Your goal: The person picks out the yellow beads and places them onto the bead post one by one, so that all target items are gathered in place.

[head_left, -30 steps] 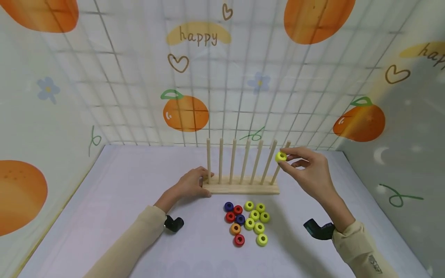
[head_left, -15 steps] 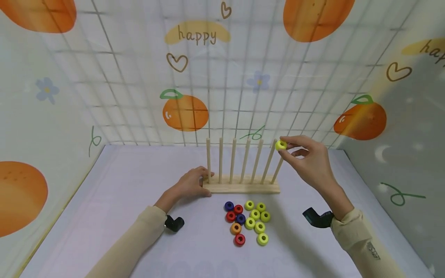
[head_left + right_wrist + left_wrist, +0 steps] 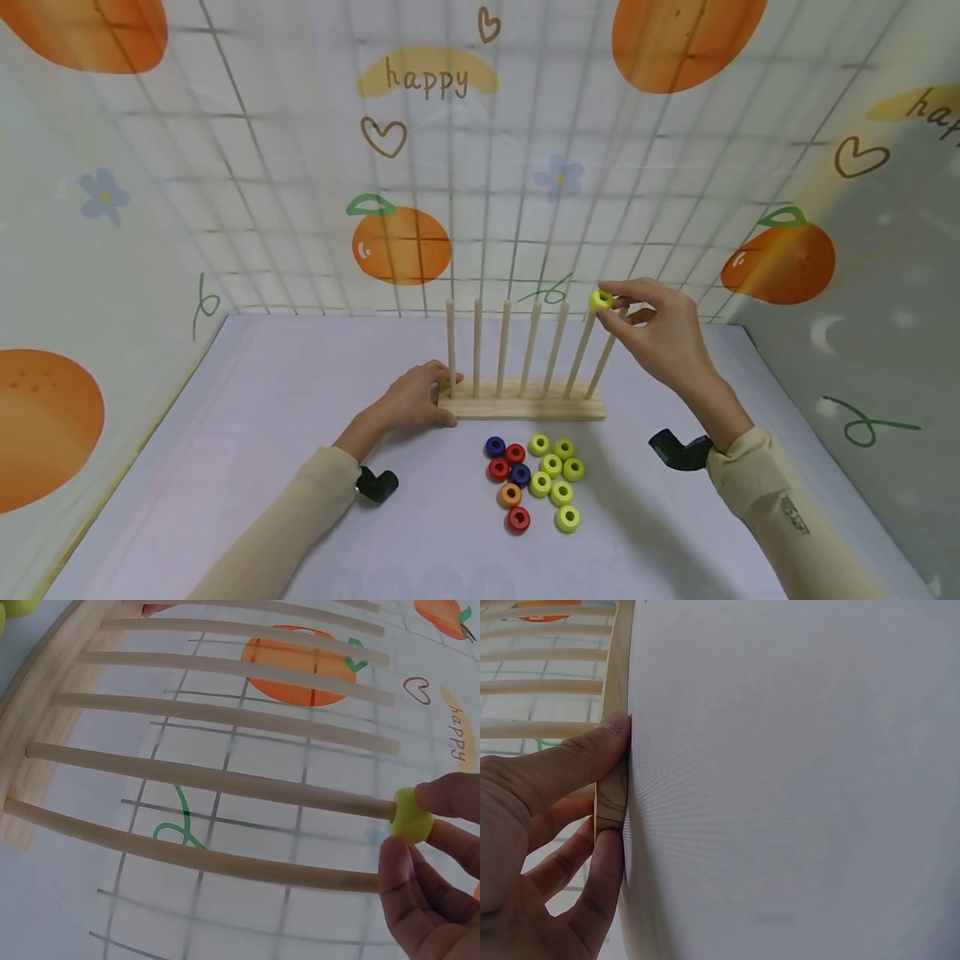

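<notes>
My right hand (image 3: 663, 333) pinches a yellow-green bead (image 3: 600, 300) between thumb and fingers. In the right wrist view the bead (image 3: 412, 815) sits right at the tip of the second peg (image 3: 225, 782) from the rack's right end. The wooden rack (image 3: 525, 408) has a long base with several upright pegs, all bare along their shafts. At the rack's left end my left hand (image 3: 412, 398) grips the base, and in the left wrist view the thumb and fingers hold the base (image 3: 613, 780) around its end.
In front of the rack lie several loose yellow-green beads (image 3: 551, 463), two dark blue beads (image 3: 520, 475), red beads (image 3: 517, 521) and one orange bead (image 3: 509, 496). A patterned cloth wall (image 3: 300, 208) rises behind the white tabletop (image 3: 300, 358).
My right hand has risen with the yellow-green bead and shifted slightly left, from beside the rightmost peg to the tip of the second peg from the right. My left hand has stayed in place.
</notes>
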{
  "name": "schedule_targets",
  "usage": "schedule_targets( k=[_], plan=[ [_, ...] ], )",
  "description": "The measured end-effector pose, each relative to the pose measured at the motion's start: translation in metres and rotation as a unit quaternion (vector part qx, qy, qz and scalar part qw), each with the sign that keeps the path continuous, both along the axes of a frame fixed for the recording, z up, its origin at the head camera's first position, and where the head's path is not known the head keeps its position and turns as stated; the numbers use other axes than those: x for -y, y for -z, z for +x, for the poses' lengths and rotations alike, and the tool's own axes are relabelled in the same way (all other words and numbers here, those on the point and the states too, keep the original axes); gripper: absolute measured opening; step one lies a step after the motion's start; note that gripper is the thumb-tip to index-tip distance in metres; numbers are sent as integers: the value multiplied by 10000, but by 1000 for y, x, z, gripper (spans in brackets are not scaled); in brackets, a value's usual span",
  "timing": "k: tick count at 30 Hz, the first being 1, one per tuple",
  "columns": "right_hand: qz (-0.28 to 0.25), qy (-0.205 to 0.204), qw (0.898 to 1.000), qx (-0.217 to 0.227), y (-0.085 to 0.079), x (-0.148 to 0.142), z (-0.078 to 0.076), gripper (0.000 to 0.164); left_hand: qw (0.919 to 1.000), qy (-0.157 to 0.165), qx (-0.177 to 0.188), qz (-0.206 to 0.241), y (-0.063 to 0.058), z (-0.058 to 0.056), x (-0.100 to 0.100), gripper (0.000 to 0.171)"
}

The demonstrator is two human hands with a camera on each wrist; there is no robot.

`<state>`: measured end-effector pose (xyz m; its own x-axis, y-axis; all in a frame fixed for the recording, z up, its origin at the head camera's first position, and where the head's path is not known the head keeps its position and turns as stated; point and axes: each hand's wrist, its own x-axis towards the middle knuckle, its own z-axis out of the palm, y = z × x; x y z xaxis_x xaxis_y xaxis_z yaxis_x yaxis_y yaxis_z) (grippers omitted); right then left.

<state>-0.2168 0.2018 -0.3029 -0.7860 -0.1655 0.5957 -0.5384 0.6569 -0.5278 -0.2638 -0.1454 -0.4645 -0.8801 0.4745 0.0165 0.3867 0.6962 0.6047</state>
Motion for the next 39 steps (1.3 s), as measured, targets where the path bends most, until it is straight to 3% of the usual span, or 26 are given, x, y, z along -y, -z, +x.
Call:
schedule_targets(
  k=[15,26,34,39],
  plan=[
    [2,92,10000,5,1,-3,2,31,10000,28,-61,-12,2,0,-2,67],
    [-244,-95,9997,37,-6,-4,17,28,9999,-6,-60,-102,-2,1,-1,68],
    [-217,-139,9997,1,5,-14,33,27,9999,16,-100,-39,0,-1,0,68],
    [-213,1,9996,173,22,-25,39,27,10000,17,-53,-12,0,-1,1,67]
  ],
)
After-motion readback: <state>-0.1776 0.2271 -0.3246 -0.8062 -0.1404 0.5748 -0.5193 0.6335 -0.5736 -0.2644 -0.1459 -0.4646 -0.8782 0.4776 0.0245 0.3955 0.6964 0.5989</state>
